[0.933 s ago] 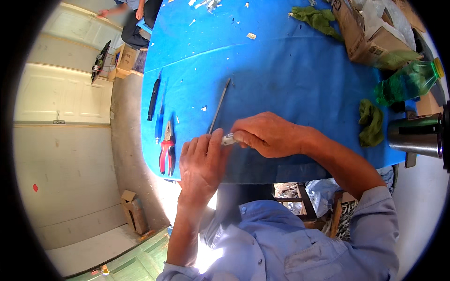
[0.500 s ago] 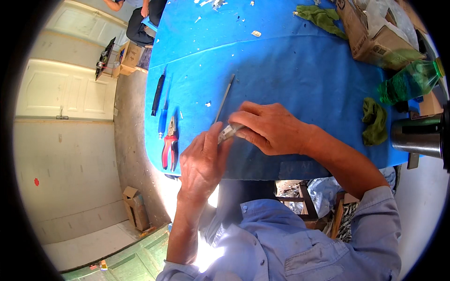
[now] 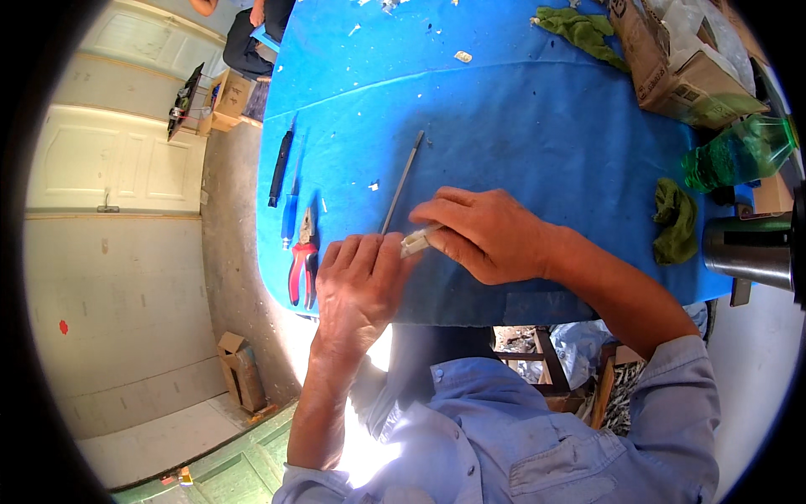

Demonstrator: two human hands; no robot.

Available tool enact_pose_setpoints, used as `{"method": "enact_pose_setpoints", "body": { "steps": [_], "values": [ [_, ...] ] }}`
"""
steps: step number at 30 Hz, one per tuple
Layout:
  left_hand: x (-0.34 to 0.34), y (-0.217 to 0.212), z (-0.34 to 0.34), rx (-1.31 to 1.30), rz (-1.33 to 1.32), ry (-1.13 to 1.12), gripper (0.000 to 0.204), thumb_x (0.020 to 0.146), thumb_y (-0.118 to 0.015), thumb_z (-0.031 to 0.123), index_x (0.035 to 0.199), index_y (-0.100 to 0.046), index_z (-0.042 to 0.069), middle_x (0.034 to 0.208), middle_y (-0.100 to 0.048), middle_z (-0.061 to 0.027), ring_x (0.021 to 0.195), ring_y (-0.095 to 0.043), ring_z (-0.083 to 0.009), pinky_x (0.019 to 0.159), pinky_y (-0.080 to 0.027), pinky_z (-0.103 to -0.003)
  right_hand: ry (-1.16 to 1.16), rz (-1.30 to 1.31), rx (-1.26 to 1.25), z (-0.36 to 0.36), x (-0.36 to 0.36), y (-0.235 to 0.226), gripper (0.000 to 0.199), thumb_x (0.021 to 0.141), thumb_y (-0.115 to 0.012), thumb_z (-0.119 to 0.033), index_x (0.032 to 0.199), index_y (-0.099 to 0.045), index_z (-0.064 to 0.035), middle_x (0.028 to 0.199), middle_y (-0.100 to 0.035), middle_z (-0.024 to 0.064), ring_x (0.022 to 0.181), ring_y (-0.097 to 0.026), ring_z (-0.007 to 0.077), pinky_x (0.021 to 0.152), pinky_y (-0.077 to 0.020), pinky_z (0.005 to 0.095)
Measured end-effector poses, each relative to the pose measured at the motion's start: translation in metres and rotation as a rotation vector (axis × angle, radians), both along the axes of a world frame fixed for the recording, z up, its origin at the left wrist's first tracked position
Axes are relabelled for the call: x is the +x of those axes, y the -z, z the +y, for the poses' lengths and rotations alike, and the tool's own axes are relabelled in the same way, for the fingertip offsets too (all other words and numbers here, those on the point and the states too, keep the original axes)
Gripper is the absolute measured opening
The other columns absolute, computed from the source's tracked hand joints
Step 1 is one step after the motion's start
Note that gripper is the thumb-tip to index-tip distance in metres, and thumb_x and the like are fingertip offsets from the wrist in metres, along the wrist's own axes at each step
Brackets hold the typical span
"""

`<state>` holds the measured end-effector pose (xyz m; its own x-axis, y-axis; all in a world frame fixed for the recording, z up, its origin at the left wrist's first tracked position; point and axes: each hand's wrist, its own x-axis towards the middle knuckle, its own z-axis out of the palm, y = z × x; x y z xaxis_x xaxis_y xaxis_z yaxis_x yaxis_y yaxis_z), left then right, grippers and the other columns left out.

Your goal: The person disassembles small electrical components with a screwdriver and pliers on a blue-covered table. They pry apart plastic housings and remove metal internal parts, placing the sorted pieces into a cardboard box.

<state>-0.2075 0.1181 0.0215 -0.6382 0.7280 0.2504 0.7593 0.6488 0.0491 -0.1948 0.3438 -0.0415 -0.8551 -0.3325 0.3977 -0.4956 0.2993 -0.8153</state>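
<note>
Both hands, left hand [image 3: 357,281] and right hand [image 3: 487,235], fingers pinched on a small, perhaps plastic, whitish piece [image 3: 416,242]

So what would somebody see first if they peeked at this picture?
Probably the bright blue table filling the top of the picture. Next, the two hands meeting at its near edge, the left hand and right hand both pinching a small pale piece. Red-handled pliers lie just left of them.
</note>
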Motion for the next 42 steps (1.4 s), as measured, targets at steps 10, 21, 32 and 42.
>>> {"method": "enact_pose_setpoints", "body": {
  "steps": [10,21,32,42],
  "values": [
    [-0.001,-0.001,0.002,0.013,-0.026,-0.049,0.015,0.094,-0.075,0.014,0.094,-0.064,0.005,0.073,-0.062,-0.0098,0.063,-0.063,-0.0294,0.055,-0.048,-0.041,0.010,0.151,0.236,0.003,-0.003,0.000,0.022,0.100,-0.067,-0.026,0.108,-0.059,-0.0072,0.092,-0.062,0.0118,0.083,-0.068,0.0353,0.064,-0.0519,0.0467],
    [0.011,0.003,0.007,0.094,-0.058,-0.117,0.021,0.096,-0.075,0.015,0.086,-0.058,0.007,0.065,-0.058,-0.0109,0.054,-0.061,-0.0311,0.049,-0.045,-0.042,0.061,0.194,0.289,0.005,-0.003,0.003,0.024,0.100,-0.066,-0.031,0.099,-0.056,-0.0093,0.086,-0.062,0.0098,0.079,-0.068,0.0342,0.060,-0.0495,0.0469],
    [0.018,0.014,0.011,0.075,-0.099,-0.222,0.026,0.100,-0.071,0.018,0.084,-0.054,0.006,0.062,-0.057,-0.0137,0.053,-0.061,-0.0336,0.048,-0.044,-0.044,0.052,0.168,0.298,0.007,-0.003,0.009,0.025,0.098,-0.069,-0.031,0.099,-0.056,-0.0090,0.082,-0.063,0.0108,0.074,-0.067,0.0360,0.058,-0.0479,0.0478],
    [0.033,0.028,0.022,0.215,-0.121,-0.363,0.023,0.103,-0.066,0.017,0.087,-0.054,0.006,0.063,-0.058,-0.0170,0.055,-0.062,-0.0388,0.050,-0.045,-0.046,0.033,0.176,0.213,0.007,-0.004,0.008,0.025,0.098,-0.069,-0.030,0.097,-0.055,-0.0086,0.080,-0.064,0.0115,0.073,-0.067,0.0374,0.059,-0.0476,0.0488]
  ]
}}
